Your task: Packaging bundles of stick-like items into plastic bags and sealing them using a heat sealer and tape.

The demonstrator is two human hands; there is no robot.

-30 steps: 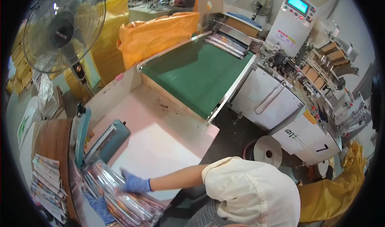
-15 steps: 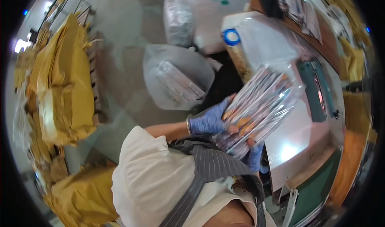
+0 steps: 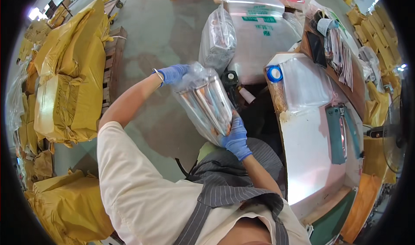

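Observation:
A clear plastic bag (image 3: 203,104) packed with several flat, shiny wrapped packs hangs tilted in front of me, above the floor and left of the white workbench (image 3: 311,158). My left hand (image 3: 174,74), in a blue glove, is closed on the gathered film at the bag's upper left end. At the lower right end my right hand (image 3: 237,139), also gloved in blue, grips the bag's corner with the thumb on the near side. The packs' lower ends are partly hidden by the right hand.
On the bench lie a teal bar-shaped device (image 3: 336,134), a stack of clear bags (image 3: 307,83) and a blue tape roll (image 3: 274,74). A filled clear bag (image 3: 218,39) stands beyond my hands. Large yellow-wrapped bundles (image 3: 67,85) line the left, by a wooden pallet (image 3: 113,63).
My hands have moved left, away from the bench. The left hand went from the loose bundle to the bag's film; packs now sit inside the bag held between both hands.

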